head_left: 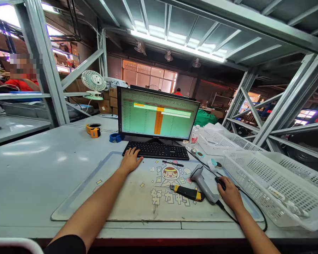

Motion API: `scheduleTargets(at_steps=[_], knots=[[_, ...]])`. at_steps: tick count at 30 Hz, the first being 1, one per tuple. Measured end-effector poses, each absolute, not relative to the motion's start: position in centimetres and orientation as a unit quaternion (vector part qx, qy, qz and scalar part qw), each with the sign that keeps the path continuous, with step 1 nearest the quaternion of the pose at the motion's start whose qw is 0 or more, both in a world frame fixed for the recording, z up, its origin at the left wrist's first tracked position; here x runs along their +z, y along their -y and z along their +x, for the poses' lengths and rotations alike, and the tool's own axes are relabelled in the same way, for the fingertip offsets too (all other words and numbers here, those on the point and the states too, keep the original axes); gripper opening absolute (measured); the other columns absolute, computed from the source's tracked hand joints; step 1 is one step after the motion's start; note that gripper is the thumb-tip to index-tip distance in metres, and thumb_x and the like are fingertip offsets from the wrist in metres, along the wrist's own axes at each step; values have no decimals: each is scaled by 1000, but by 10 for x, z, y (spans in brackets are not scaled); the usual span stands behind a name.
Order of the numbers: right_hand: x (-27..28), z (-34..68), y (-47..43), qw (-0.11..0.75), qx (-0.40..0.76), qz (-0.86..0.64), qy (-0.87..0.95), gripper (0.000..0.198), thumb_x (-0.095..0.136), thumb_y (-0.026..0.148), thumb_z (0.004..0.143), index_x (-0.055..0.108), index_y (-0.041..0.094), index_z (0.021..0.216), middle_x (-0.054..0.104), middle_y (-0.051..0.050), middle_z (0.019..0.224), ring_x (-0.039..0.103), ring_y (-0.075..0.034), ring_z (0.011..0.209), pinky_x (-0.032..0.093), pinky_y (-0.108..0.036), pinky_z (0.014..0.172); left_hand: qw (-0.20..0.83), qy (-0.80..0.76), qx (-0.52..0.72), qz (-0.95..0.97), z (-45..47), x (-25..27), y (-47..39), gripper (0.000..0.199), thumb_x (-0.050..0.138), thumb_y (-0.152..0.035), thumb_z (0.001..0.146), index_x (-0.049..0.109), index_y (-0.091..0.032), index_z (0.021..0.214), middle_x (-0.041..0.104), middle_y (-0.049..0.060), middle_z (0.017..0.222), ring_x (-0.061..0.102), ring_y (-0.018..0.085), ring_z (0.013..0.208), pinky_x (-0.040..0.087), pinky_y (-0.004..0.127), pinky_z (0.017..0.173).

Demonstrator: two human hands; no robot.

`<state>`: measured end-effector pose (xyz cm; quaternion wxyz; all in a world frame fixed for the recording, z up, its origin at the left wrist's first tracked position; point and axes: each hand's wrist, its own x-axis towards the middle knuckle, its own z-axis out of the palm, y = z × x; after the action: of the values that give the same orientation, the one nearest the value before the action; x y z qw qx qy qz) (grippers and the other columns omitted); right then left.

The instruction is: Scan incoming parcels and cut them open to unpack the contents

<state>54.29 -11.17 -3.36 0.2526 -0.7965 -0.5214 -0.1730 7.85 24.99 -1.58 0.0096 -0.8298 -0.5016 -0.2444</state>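
My left hand (131,159) lies palm down with its fingers spread over the left end of a black keyboard (161,150). At the right of the desk mat (132,208), my right hand (230,194) is curled over a black computer mouse (221,183). Between my arms are a grey barcode scanner (204,184) and a yellow-and-black utility knife (188,193). A black pen (172,163) lies just below the keyboard. Behind it stands a monitor (172,121), lit with a green spreadsheet that has orange and yellow highlighted cells.
White perforated baskets (251,171) line the right side, one holding a white tube (286,201). Tape rolls and a plastic bottle (194,135) stand near the monitor. On the left are a yellow tape dispenser (94,130) and a blue one (116,137). Metal posts (43,63) frame the table.
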Motion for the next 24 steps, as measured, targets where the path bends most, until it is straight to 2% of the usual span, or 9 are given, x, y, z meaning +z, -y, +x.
scheduleTargets(at_steps=[7,13,19,24], knots=[[-34,542,111,262,-173,-797,517,35,44,46,95,62,25,117,67,-8,126,68,-28,109,55,-41,89,5,500,-237,-833,79,-15,-251,62,51,-47,100,56,-12,152,43,18,164,34,40,155,24,52,130],[-39,547,114,266,-171,-781,539,41,45,41,91,62,22,123,66,-11,130,66,-29,116,52,-44,102,-9,505,-225,-833,80,-10,-246,63,52,-46,100,53,-12,154,41,18,165,32,41,155,21,54,130],[-58,576,115,276,-144,-753,579,50,47,58,95,65,23,126,65,-12,135,65,-34,120,51,-49,104,-26,509,-211,-834,77,-4,-237,63,52,-50,101,51,-18,155,39,12,168,31,36,157,21,50,131],[-62,586,112,272,-138,-746,592,53,49,63,94,67,24,124,66,-12,136,67,-35,118,53,-50,100,-36,512,-207,-833,76,-2,-233,64,49,-51,102,48,-18,157,37,13,169,28,37,158,20,52,132]])
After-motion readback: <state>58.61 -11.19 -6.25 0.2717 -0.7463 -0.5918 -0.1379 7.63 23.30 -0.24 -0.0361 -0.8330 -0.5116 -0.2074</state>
